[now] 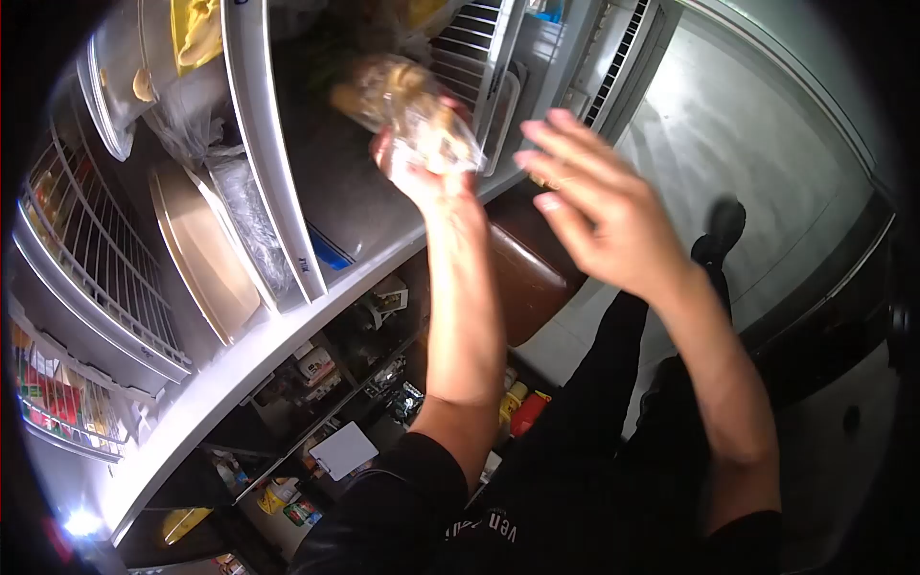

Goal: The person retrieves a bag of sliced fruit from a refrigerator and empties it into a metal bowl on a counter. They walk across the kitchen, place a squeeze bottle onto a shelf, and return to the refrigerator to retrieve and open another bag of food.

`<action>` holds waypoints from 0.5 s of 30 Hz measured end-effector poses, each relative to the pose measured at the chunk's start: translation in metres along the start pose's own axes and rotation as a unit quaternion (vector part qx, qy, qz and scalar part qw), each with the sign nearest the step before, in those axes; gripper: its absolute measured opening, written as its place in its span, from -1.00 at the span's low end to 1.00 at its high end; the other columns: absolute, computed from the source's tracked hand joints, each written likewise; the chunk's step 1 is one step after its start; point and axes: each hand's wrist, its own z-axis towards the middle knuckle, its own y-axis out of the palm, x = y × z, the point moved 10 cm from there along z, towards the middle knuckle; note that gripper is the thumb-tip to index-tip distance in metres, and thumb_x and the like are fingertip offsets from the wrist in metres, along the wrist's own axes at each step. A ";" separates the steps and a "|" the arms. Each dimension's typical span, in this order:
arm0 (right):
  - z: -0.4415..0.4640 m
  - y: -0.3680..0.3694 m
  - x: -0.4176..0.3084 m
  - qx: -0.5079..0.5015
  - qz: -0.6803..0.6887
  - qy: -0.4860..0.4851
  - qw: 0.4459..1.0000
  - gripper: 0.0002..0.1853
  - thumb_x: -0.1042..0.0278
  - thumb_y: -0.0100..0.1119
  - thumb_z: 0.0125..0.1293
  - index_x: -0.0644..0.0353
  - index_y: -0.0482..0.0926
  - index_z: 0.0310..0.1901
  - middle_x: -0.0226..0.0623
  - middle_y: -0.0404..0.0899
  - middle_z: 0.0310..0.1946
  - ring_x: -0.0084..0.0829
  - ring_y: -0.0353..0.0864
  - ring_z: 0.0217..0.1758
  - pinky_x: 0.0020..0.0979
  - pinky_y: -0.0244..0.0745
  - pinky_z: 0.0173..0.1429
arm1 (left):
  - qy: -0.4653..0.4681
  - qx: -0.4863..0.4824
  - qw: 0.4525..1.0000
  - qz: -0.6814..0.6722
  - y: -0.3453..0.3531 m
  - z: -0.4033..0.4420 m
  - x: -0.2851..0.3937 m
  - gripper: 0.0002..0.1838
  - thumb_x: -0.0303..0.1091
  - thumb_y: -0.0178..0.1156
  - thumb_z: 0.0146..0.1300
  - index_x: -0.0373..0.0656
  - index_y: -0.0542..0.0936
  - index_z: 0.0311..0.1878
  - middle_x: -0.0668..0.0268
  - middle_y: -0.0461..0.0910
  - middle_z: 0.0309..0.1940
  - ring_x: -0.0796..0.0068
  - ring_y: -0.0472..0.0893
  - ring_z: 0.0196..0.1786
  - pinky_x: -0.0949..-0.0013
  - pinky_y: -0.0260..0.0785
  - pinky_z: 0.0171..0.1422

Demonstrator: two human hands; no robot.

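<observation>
My left hand [428, 172] is closed around a clear plastic bag [407, 105] with yellowish-brown contents, held up at the opening of a fridge-like cabinet. Motion blur and glare on the plastic leave the contents unclear. To the right, apart from the bag, is my right hand [604, 211], its fingers stretched out. A small brownish-yellow patch shows behind those fingers; I cannot make out what it is. Beyond the bag stands a white wire rack [471, 48].
A metal-edged divider [261, 144] crosses the cabinet's left part, near a beige tray [201, 249] and a curved wire rack [91, 230]. Below are dark shelves with several packages and a white rectangular item [344, 450]. A brown box-like surface [527, 273] lies beneath my hands.
</observation>
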 end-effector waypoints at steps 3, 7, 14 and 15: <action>-0.043 -0.055 0.060 0.028 0.004 0.142 0.990 -0.74 0.49 0.10 0.27 0.24 0.59 -0.01 -0.15 0.54 0.09 -0.28 0.49 0.20 -0.36 0.37 0.24 | 0.123 0.050 0.991 0.022 0.016 0.033 0.083 -0.59 -0.16 0.10 0.04 -0.19 0.57 -0.08 0.12 0.62 -0.17 0.17 0.59 -0.15 0.07 0.51 -0.11; -0.163 -0.178 0.143 0.062 -0.125 0.345 0.928 -0.73 0.40 0.02 0.38 0.26 0.55 0.06 -0.17 0.53 0.09 -0.39 0.48 0.17 -0.40 0.34 0.24 | 0.217 0.041 0.961 0.167 0.031 0.086 0.185 -0.67 -0.27 0.13 0.18 -0.24 0.56 -0.04 0.12 0.61 -0.15 0.23 0.62 -0.14 0.18 0.51 -0.05; -0.246 -0.457 0.078 0.295 -0.140 0.339 0.882 -0.50 0.20 0.16 0.27 0.23 0.43 0.21 -0.19 0.39 0.24 -0.35 0.38 0.27 -0.35 0.31 0.28 | 0.551 0.156 0.447 0.687 0.071 0.039 0.175 -0.74 -0.49 0.05 0.26 -0.34 0.53 0.00 0.08 0.57 -0.08 0.24 0.58 -0.05 0.24 0.44 0.07; -0.232 -0.468 0.054 0.305 -0.153 0.332 0.879 -0.47 0.20 0.17 0.26 0.23 0.40 0.23 -0.18 0.38 0.24 -0.35 0.37 0.27 -0.35 0.32 0.26 | 0.567 0.157 0.423 0.689 0.072 0.021 0.159 -0.75 -0.53 0.04 0.27 -0.35 0.53 0.00 0.07 0.57 -0.07 0.24 0.57 -0.04 0.24 0.43 0.09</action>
